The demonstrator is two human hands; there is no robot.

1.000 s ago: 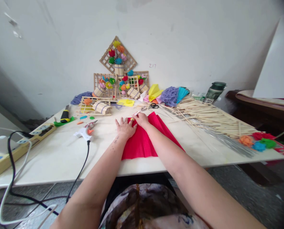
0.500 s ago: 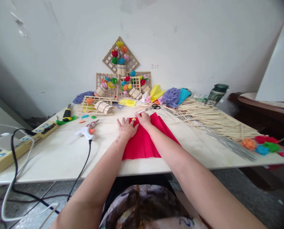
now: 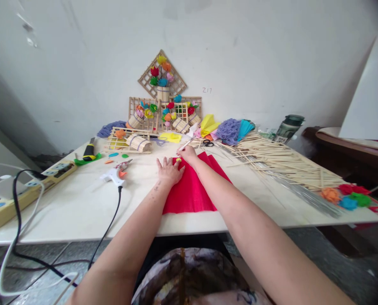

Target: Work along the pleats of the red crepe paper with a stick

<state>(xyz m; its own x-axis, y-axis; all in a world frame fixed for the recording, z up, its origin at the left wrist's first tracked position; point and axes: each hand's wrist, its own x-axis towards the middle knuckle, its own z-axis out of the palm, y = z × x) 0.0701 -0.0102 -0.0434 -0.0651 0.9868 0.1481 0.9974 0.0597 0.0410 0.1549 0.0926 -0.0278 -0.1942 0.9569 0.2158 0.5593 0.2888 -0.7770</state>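
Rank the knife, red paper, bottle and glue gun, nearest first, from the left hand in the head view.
1. Red paper, partly under left hand
2. Glue gun, to its left
3. Knife, farther left
4. Bottle, far right

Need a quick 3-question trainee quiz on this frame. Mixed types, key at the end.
1. True or false: the left hand is spread palm down at the left edge of the red paper.

2. What does the right hand hold?
a) a pair of scissors
b) a slim white pen-like tool
c) a bottle

3. Fill in: seen by the person, the white glue gun lies to the ____ of the red paper.

Key: 1. True. 2. b. 3. left.
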